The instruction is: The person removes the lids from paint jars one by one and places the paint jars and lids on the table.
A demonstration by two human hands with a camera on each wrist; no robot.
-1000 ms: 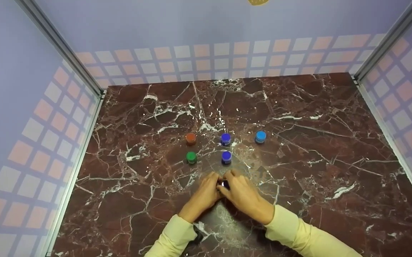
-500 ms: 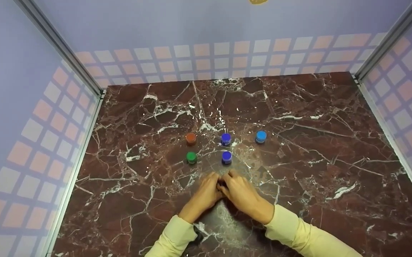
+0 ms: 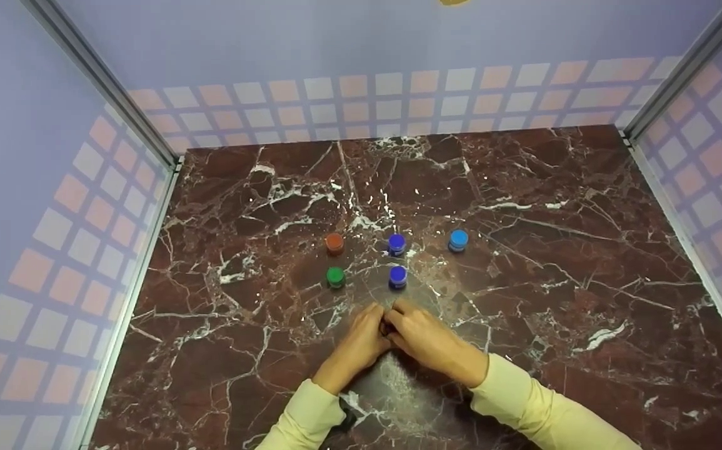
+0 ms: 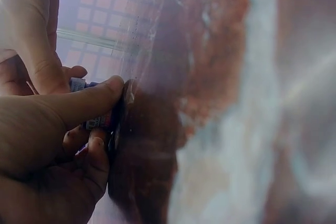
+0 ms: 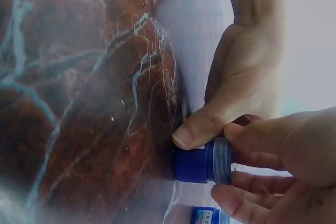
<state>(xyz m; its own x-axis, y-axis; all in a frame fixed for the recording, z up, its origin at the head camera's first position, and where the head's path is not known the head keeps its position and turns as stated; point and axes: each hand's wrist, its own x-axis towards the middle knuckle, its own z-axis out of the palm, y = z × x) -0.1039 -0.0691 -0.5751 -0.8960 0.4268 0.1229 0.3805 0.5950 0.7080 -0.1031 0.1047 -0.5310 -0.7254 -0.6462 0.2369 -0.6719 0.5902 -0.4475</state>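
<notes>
A small dark-blue paint jar (image 5: 193, 165) with a ridged, see-through lid (image 5: 222, 161) stands on the table between both hands. My left hand (image 3: 361, 337) holds its body, the thumb lying along the side in the left wrist view. My right hand (image 3: 426, 334) pinches the ridged lid between thumb and fingers, as the right wrist view shows. From the head view the hands hide nearly all of this jar. Just beyond them stand a blue-purple jar (image 3: 398, 276) and a green jar (image 3: 335, 277).
Farther back stand an orange jar (image 3: 334, 244), another blue-purple jar (image 3: 397, 244) and a light-blue jar (image 3: 458, 240), in a row. The dark red marbled tabletop (image 3: 554, 312) is bounded by lilac panels (image 3: 361, 44) with printed squares at the back and sides.
The right hand's fingers have closed over the jar's top, covering the white and dark patch visible a second ago. The right forearm has shifted slightly rightward. The other jars stand where they were.
</notes>
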